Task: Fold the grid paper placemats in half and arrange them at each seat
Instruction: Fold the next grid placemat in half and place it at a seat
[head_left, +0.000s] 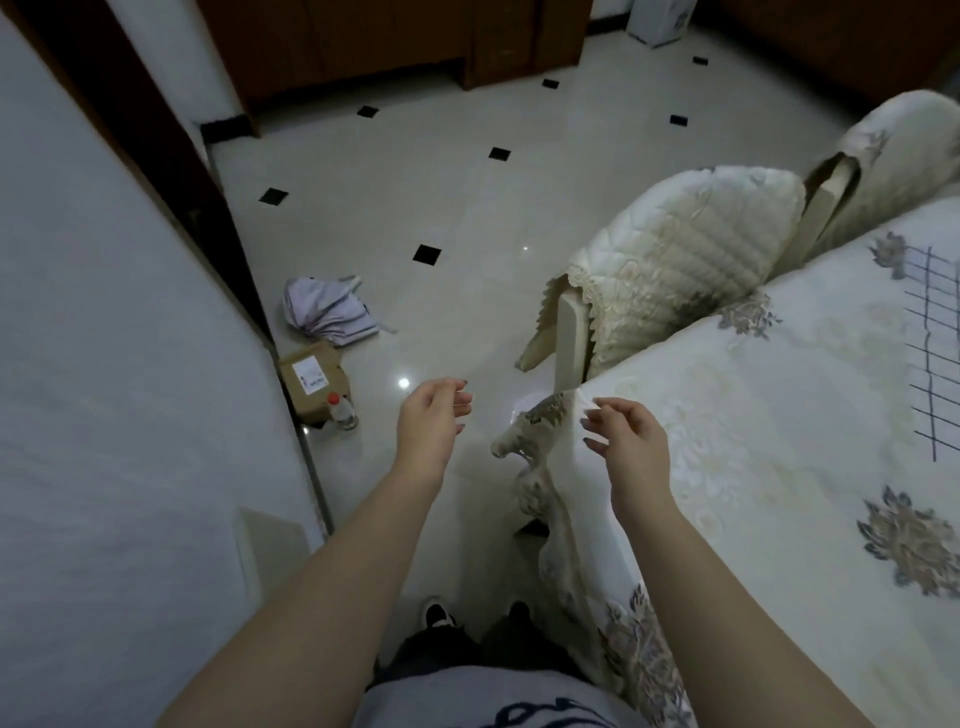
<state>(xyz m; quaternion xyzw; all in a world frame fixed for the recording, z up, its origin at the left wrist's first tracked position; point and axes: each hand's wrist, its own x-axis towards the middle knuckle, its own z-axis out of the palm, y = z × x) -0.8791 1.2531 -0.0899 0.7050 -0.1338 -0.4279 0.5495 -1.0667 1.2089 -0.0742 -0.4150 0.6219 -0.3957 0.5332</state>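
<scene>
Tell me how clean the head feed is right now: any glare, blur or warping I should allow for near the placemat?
Head view: dim and cool-toned overall; two small glare spots on the glossy floor; wide-angle warping bows the wall at left; slight blur softens the left hand and right hand; the grid placemat is cut by the right edge, its lines still readable.

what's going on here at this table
A person stands at the corner of a table covered by a cream floral tablecloth. The left hand and right hand are both raised with loosely curled fingers and hold nothing. The right one is over the cloth's corner. One grid paper placemat lies on the table at the picture's right edge. A chair with a quilted cover stands at the table's far side.
</scene>
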